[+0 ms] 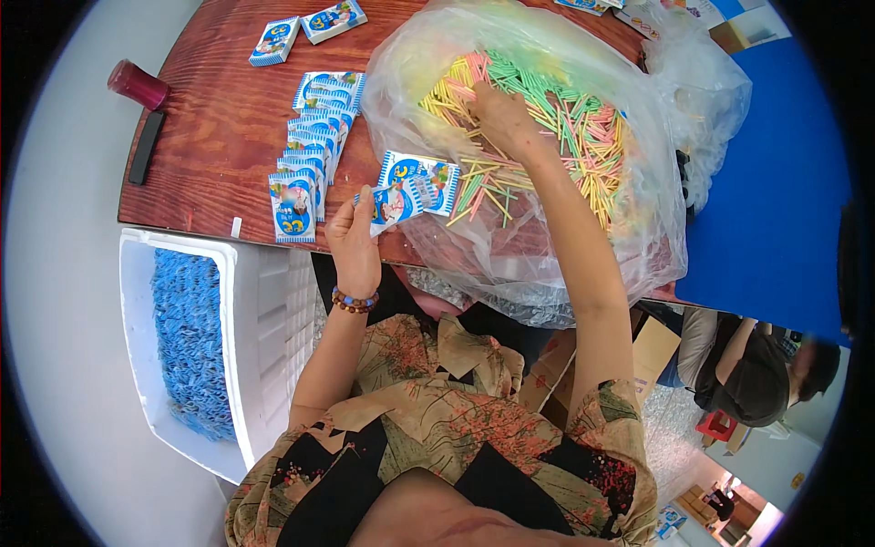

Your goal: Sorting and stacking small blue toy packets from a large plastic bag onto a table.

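Note:
My left hand (354, 239), a bead bracelet on its wrist, pinches a small blue-and-white packet (394, 208) near the table's front edge. Behind it, partly covered, lies another such packet (444, 179). My right hand (501, 117) reaches down into a heap of thin sticks (570, 114), coloured yellow, green and pink. Its fingers are curled in at the heap's far left, and their tips are partly hidden. The heap lies in a large, spread-open clear plastic bag (638, 173). Some loose sticks (488, 190) lie nearer me, beside the held packet.
Overlapping packets (310, 164) form a column left of my left hand. Two small boxes (275, 42) lie farther back. A red jar (138, 84) and a black bar (146, 148) sit by the left edge. A white foam box (233, 346) of blue pieces stands below; a person (761, 369) is at right.

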A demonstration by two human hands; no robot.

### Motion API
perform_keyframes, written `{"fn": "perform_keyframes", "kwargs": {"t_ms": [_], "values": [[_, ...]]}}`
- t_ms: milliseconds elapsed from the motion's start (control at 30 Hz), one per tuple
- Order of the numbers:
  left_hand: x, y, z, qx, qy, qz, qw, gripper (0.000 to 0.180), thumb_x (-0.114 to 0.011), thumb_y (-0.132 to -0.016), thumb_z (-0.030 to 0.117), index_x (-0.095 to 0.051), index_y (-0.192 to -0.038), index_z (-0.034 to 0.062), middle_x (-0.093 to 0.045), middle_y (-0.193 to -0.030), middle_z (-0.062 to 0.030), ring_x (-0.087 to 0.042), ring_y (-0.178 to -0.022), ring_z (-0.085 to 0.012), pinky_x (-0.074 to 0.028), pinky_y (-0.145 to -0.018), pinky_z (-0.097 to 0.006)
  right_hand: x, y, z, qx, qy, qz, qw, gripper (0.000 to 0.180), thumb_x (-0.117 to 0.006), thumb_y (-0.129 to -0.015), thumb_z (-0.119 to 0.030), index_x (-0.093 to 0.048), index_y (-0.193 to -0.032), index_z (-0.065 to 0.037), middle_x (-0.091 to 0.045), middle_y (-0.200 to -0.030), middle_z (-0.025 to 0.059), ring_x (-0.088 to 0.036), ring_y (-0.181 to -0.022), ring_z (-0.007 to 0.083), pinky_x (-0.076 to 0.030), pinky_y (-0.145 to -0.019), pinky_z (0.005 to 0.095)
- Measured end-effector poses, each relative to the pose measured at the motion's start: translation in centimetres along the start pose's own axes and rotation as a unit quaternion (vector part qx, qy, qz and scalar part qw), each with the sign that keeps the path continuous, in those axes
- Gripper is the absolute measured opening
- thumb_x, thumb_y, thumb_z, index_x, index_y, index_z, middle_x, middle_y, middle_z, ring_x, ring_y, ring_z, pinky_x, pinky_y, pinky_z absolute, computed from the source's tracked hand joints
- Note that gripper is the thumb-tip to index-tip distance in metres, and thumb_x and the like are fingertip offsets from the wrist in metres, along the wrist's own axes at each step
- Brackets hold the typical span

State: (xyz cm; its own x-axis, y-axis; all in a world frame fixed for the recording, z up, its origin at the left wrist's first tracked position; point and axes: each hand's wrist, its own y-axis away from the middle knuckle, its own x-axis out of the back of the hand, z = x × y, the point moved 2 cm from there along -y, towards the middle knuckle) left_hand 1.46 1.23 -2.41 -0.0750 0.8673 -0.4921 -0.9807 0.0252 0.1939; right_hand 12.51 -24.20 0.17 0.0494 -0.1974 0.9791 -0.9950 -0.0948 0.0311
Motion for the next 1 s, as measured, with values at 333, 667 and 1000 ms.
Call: {"fn": "perform_keyframes", "kwargs": {"t_ms": [333, 667, 1000], "values": [[-0.9, 0.2, 0.7, 0.002, 0.036, 0.017, 0.999, 0.022, -0.055, -0.097, 0.020, -0.065, -0.093, 0.0015, -0.068, -0.086, -0.0043, -0.062, -0.072, -0.0089, -0.050, -0.060, -0.025, -0.3, 1.6, 2.3, -0.061, -0.548, 0.142, 0.822, 0.019, -0.048, -0.097, -0.019, -0.055, -0.102, -0.002, -0.067, -0.093, 0.0088, -0.056, -0.076, 0.0124, -0.044, -0.070, 0.0287], [-1.7, 0.2, 0.1, 0.019, 0.082, -0.008, 0.996, 0.019, -0.056, -0.096, 0.019, -0.065, -0.094, 0.0026, -0.068, -0.086, -0.0039, -0.061, -0.068, -0.0087, -0.048, -0.055, -0.024, -4.2, 8.6, 0.6, -0.006, -0.396, 0.259, 0.881, 0.015, -0.047, -0.099, -0.016, -0.048, -0.101, -0.001, -0.061, -0.087, 0.0062, -0.059, -0.080, 0.0146, -0.049, -0.076, 0.0301], [-2.8, 0.7, -0.2, 0.025, 0.078, -0.009, 0.997, 0.017, -0.057, -0.096, 0.018, -0.066, -0.096, 0.0030, -0.068, -0.089, -0.0033, -0.062, -0.071, -0.0079, -0.050, -0.057, -0.023, -3.4, 7.7, 0.2, -0.108, -0.464, 0.277, 0.834, 0.022, -0.043, -0.100, -0.022, -0.045, -0.097, 0.000, -0.058, -0.081, 0.0110, -0.059, -0.079, 0.0212, -0.046, -0.072, 0.0337]]}}
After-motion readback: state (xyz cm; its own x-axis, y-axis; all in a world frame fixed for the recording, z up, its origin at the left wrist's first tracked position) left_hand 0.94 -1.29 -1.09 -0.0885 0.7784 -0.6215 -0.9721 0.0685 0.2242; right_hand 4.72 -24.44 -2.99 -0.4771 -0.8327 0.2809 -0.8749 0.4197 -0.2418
